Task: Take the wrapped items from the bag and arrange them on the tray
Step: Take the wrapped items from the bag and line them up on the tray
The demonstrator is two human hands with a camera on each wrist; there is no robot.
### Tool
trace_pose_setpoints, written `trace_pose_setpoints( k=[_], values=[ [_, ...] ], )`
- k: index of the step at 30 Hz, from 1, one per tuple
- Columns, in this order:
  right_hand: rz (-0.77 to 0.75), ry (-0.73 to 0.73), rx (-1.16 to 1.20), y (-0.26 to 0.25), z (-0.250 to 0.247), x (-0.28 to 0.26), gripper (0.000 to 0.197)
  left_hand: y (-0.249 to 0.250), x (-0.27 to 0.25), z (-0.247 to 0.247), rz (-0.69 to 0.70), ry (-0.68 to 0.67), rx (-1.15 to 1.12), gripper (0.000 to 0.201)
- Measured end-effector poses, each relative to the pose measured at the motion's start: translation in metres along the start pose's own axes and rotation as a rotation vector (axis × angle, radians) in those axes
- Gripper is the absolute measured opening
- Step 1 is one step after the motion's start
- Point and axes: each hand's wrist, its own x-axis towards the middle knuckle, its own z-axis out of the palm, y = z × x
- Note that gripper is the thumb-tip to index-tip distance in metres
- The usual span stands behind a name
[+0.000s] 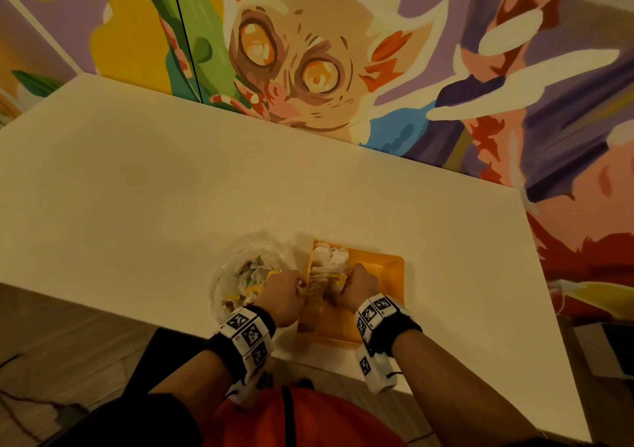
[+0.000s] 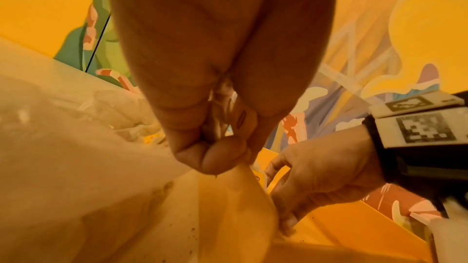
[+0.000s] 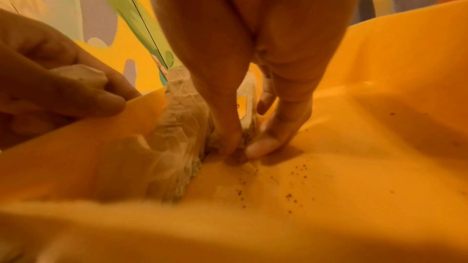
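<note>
A clear plastic bag [image 1: 229, 275] with several wrapped items lies on the white table [image 1: 154, 189], left of the orange tray [image 1: 380, 275]. Paper-wrapped items [image 1: 329, 257] lie along the tray's left side. My left hand [image 1: 295, 285] is at the tray's left rim with its fingers curled round a white wrapped item [image 3: 81, 75]; the paper shows between the fingers in the left wrist view [image 2: 225, 107]. My right hand [image 3: 240, 149] is down in the tray, thumb and fingers pinching the end of a wrapped item [image 3: 243, 97] on the tray floor, beside another wrapped item [image 3: 182, 127].
Dark crumbs [image 3: 296, 169] are scattered on the tray floor. The tray's right half is bare. The table's front edge [image 1: 308, 360] runs just below the tray. A painted mural wall [image 1: 308, 69] stands behind the table.
</note>
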Motion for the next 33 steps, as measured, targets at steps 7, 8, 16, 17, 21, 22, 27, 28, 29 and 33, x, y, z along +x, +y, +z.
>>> trace_pose_setpoints(
  k=[7,8,16,17,21,22,27,28,29,33],
  values=[
    [-0.062,-0.059,-0.301,-0.004,0.007,0.017,0.027,0.001,0.002,0.002,0.023,0.047,0.008,0.032],
    [-0.048,-0.071,-0.295,-0.006,0.003,0.013,0.02,0.001,0.002,0.002,0.026,0.052,0.013,0.033],
    [-0.058,-0.091,-0.361,-0.014,-0.014,0.002,0.029,0.005,0.002,-0.002,0.028,0.055,0.024,0.035],
    [-0.044,-0.098,-0.354,-0.014,-0.013,0.006,0.021,0.005,0.002,-0.002,0.031,0.057,0.028,0.035],
    [-0.043,-0.069,-0.377,-0.02,-0.017,0.003,0.03,0.007,0.001,-0.005,0.032,0.052,0.024,0.036],
    [-0.049,-0.051,-0.378,-0.022,-0.018,0.001,0.025,0.007,0.001,-0.005,0.027,0.046,0.019,0.036],
    [-0.048,-0.016,-0.34,-0.016,0.005,0.035,0.037,0.005,0.002,-0.007,-0.002,0.035,-0.031,0.035],
    [-0.057,-0.012,-0.326,-0.012,0.01,0.044,0.041,0.005,0.002,-0.006,-0.003,0.034,-0.034,0.035],
    [-0.047,-0.009,-0.317,-0.011,0.011,0.048,0.039,0.005,0.003,-0.006,-0.004,0.034,-0.034,0.035],
    [-0.047,0.023,-0.29,-0.021,-0.005,0.028,0.021,0.006,0.003,-0.007,-0.003,0.026,-0.028,0.033]
  ],
)
